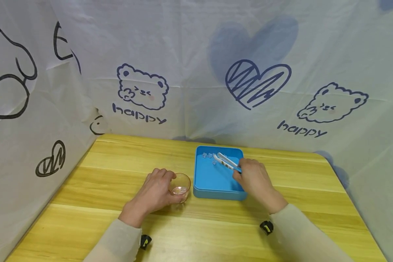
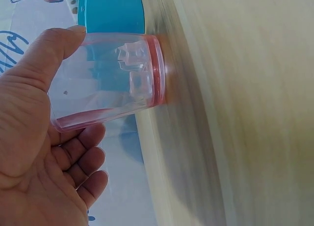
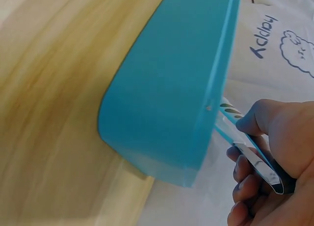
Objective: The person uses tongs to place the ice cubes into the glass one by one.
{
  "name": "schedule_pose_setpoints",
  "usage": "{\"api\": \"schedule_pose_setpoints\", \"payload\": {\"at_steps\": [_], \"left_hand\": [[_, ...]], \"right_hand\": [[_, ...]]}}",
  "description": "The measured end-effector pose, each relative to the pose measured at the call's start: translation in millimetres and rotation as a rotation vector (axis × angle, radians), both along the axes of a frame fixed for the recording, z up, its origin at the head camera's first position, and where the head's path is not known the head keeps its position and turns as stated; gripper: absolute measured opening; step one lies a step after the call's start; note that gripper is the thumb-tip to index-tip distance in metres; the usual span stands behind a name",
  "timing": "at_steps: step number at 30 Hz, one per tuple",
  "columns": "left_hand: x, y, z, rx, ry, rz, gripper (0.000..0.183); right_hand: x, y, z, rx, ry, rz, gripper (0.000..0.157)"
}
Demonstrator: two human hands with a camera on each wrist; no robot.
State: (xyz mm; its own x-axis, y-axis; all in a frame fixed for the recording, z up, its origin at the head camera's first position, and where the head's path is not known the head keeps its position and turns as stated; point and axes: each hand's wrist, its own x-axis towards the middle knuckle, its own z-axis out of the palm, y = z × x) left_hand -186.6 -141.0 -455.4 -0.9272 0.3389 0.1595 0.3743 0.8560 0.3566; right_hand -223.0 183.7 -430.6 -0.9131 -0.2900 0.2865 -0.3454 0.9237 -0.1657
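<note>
Just left of a blue box (image 1: 213,182), my left hand (image 1: 155,191) grips a clear glass cup (image 1: 179,181) with a pinkish rim and base. The left wrist view shows the thumb along one side of the cup and curled fingers at the other; a few clear cubes (image 2: 133,57) lie at its bottom. My right hand (image 1: 257,182), over the box's right edge, holds a pair of white tongs (image 1: 227,162) with a dark metal bend at the back. Their tips reach into the box beside several small clear cubes (image 1: 204,155); whether they pinch one I cannot tell.
The box stands on a wood-grain table (image 1: 95,182), near its back edge. A white cloth (image 1: 190,54) printed with hearts and bears hangs behind and at both sides. Small black pieces (image 1: 145,241) show by each wrist.
</note>
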Motion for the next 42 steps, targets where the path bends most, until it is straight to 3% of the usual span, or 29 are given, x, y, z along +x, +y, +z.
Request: {"api": "schedule_pose_setpoints", "payload": {"at_steps": [16, 42], "left_hand": [[0.3, 0.0, -2.5, 0.005, -0.017, 0.003, 0.072], [-1.7, -1.0, -3.3, 0.011, -0.01, -0.001, 0.07]], "right_hand": [[-9.4, -4.8, -17.7, 0.063, 0.001, 0.004, 0.025], [-5.6, -9.8, -23.8, 0.076, -0.044, -0.015, 0.022]]}}
